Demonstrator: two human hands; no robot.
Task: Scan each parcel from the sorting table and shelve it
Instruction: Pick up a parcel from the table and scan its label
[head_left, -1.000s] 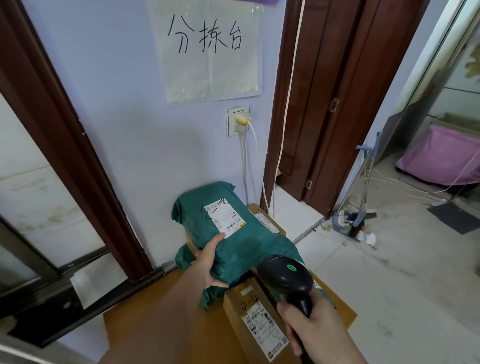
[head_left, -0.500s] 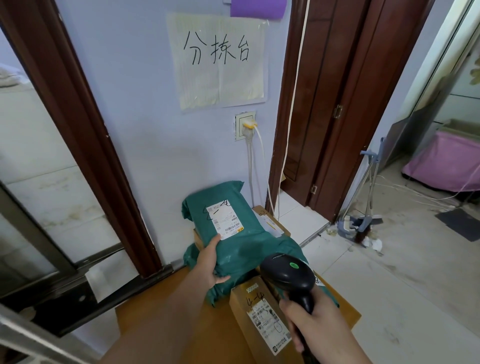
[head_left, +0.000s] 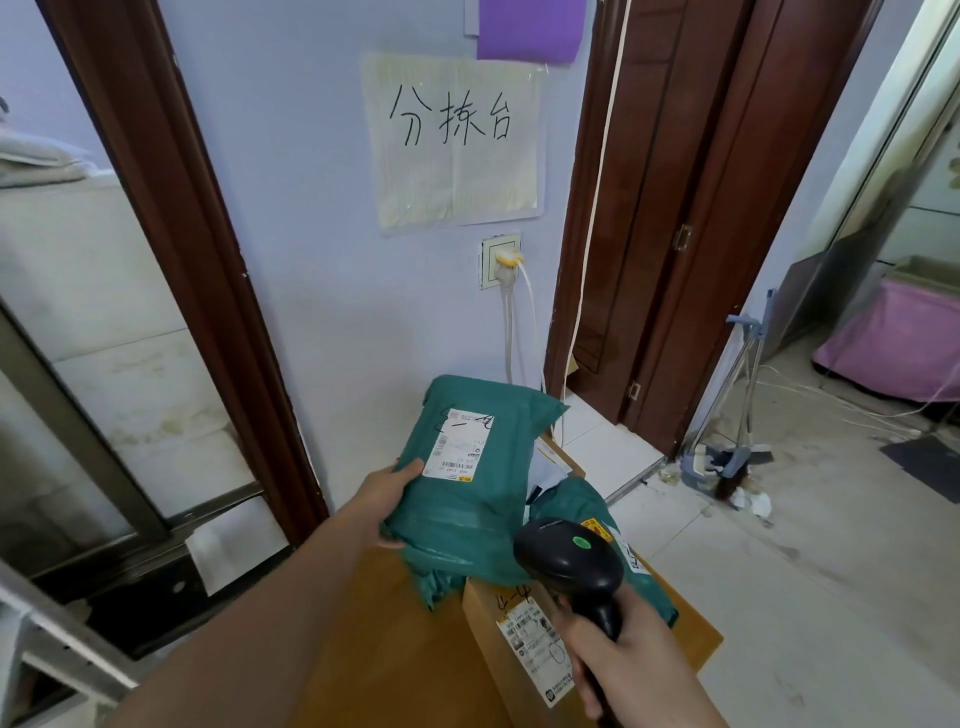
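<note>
1. We hold the green poly mailer (head_left: 480, 478) by its near left edge with our left hand (head_left: 382, 506), thumb on top beside the white shipping label (head_left: 457, 444) and fingers curled under. It is tilted up off the pile, its far end toward the wall socket (head_left: 501, 260).

2. Our right hand (head_left: 631, 660) is clenched round the handle of the black barcode scanner (head_left: 569, 556), whose head sits just right of the mailer's near corner, above the cardboard box (head_left: 511, 639).

3. The mailer looks soft and fairly light: the film wrinkles and sags at the near end, so the contents probably give. The plastic skin is likely slick, so a pinch at one edge may let it droop or slide.

4. We judge a better hold is under the middle of the mailer, palm flat beneath, keeping the label face up and taut for the scanner.

5. The box lies on the brown sorting table (head_left: 374, 639), below the mailer, with its own label facing up. A second green bag (head_left: 576, 501) lies just right of the held mailer, partly behind the scanner.

6. The handwritten paper sign (head_left: 454, 140) hangs on the wall above the socket.
</note>
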